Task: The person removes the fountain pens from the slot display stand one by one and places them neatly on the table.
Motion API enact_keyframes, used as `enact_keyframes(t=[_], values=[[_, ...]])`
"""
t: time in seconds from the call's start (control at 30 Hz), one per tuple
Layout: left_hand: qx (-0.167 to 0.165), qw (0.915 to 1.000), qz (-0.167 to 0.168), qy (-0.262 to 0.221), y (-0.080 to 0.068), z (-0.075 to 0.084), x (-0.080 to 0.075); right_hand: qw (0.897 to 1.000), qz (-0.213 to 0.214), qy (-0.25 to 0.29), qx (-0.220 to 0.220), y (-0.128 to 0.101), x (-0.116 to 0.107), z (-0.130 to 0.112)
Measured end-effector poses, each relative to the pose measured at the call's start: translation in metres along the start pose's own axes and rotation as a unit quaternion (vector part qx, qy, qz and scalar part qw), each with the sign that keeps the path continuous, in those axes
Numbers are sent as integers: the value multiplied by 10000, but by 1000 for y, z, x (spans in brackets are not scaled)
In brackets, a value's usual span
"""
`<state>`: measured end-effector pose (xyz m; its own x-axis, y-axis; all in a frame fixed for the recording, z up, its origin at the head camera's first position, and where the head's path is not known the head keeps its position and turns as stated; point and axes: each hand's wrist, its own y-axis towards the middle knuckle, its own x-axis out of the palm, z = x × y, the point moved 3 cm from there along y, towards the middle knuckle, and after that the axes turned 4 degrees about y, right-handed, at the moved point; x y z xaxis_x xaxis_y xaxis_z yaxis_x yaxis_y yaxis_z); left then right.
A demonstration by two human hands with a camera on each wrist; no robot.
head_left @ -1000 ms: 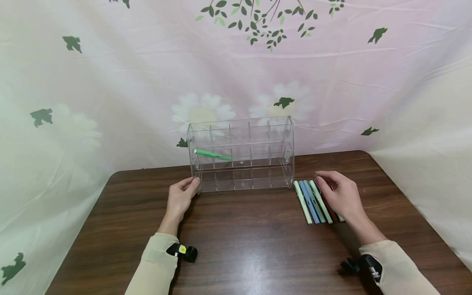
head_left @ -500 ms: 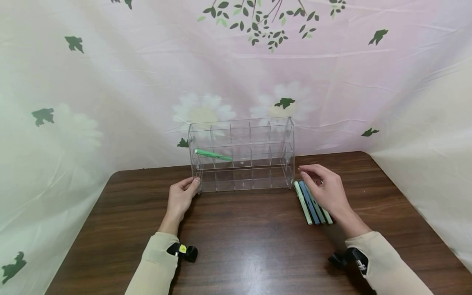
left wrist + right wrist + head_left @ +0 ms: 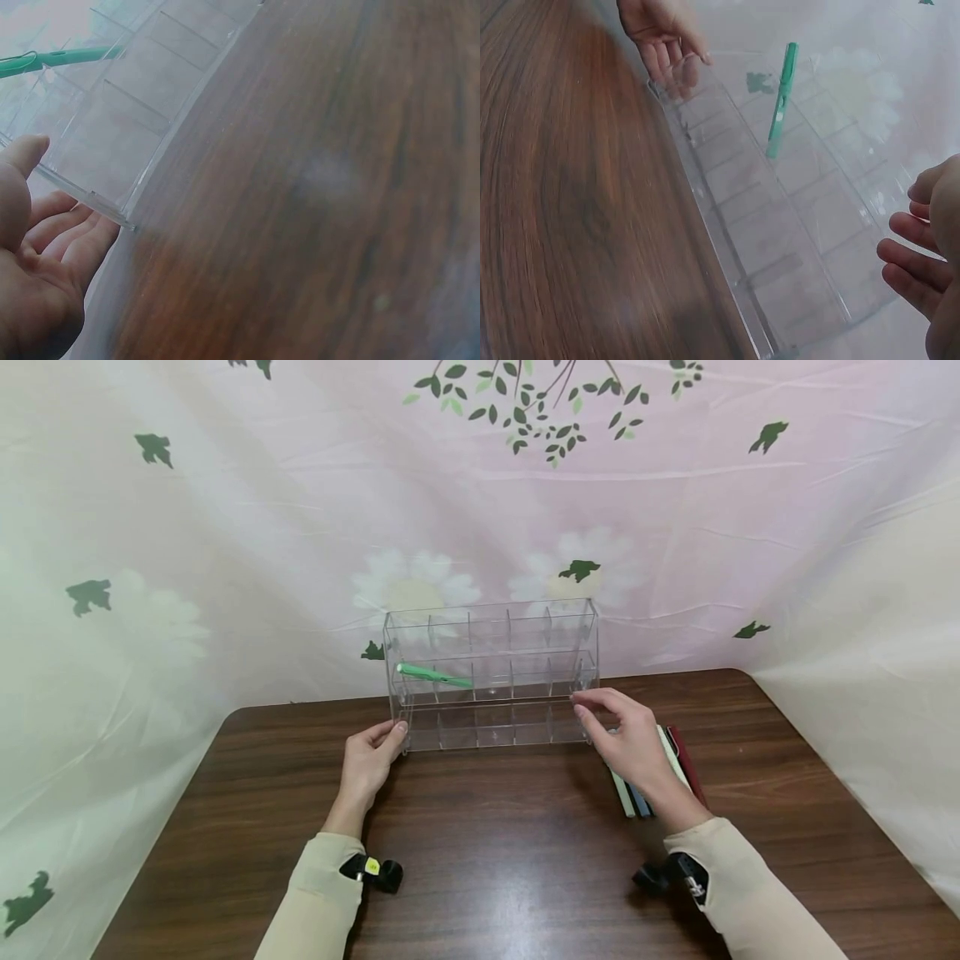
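A clear plastic desk organizer point(image 3: 493, 714) with tiers of small compartments stands at the back of the table. One green pen point(image 3: 433, 675) lies slanted across its left middle part. My left hand point(image 3: 369, 767) grips the organizer's lower left edge; in the left wrist view the hand point(image 3: 45, 277) has its thumb in front and fingers behind. My right hand point(image 3: 626, 739) hovers by the organizer's right end, fingers loosely bent. In the right wrist view no object shows between that hand's point(image 3: 930, 240) thumb and fingers; whether it touches the organizer, I cannot tell.
Several pens lie in a row right of the organizer, partly hidden by my right hand and forearm. Among them are a pale green pen point(image 3: 672, 756), a dark red pen point(image 3: 687, 766) and a blue pen point(image 3: 640, 802). A patterned cloth point(image 3: 300, 527) hangs behind the table point(image 3: 480, 860).
My right hand has moved left from above the pens to the organizer's right end, uncovering the dark red pen. My left hand, the organizer and the green pen have stayed put.
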<state>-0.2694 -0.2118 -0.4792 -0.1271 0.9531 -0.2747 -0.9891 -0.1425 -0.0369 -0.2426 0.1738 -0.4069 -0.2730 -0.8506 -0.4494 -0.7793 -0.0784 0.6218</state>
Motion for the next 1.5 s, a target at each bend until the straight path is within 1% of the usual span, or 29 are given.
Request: enact_keyframes(t=[0.13, 0.33, 0.43, 0.6, 0.67, 0.87, 1.07, 1.33, 1.5], values=[[-25, 10000, 5, -5, 2, -1, 0, 9999, -42, 31, -110, 3, 8, -6], [-56, 10000, -8, -4, 2, -1, -1, 9992, -391, -24, 0, 8, 20, -15], [-41, 10000, -2, 6, 2, -1, -1, 9988, -492, 27, -21, 12, 26, -19], [-9, 10000, 7, 74, 2, 0, -1, 9987, -430, 239, -103, 19, 36, -26], [5, 10000, 1, 51, 2, 1, -1, 9986, -434, 295, -66, 20, 39, -29], [41, 10000, -37, -58, 2, 2, 0, 9982, -500, 327, -52, 26, 49, -35], [49, 10000, -15, -4, 3, 1, 0, 9980, -541, 321, -103, 30, 60, -40], [-10, 10000, 1, 69, 1, -1, -1, 9958, -665, 503, -391, 38, 73, -50], [-21, 10000, -4, 69, 1, -1, -1, 9942, -801, 525, -483, 46, 79, -58]])
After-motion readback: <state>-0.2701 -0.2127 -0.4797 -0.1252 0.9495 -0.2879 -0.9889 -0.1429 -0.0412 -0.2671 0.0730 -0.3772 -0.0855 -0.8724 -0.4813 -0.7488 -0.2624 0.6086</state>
